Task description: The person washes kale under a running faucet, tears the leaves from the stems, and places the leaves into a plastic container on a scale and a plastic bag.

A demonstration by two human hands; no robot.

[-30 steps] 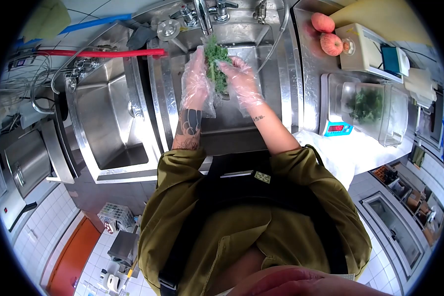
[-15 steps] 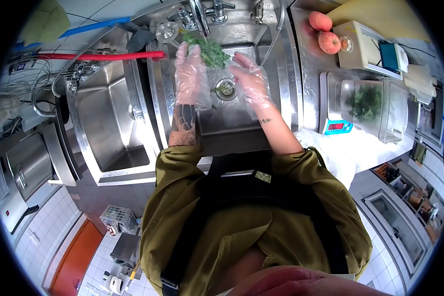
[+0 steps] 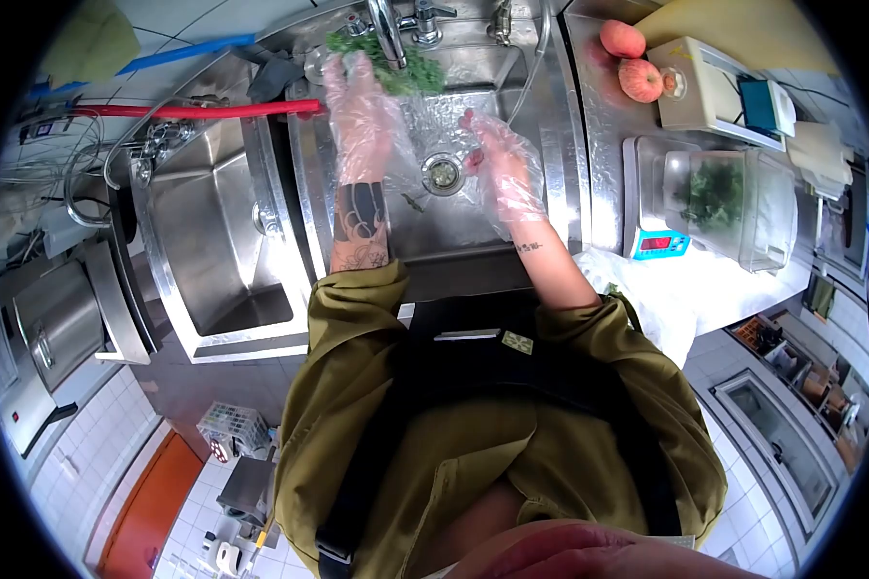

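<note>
greens (image 3: 420, 74) by faucet (image 3: 384, 29), over sink (image 3: 434, 228); scale (image 3: 660, 244) right, apples (image 3: 639, 80) behind.

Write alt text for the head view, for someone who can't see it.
The gloved left hand holds leafy greens by the faucet over a metal sink; the gloved right hand is open near the drain. Apples, a scale and a tub sit at right.
</note>
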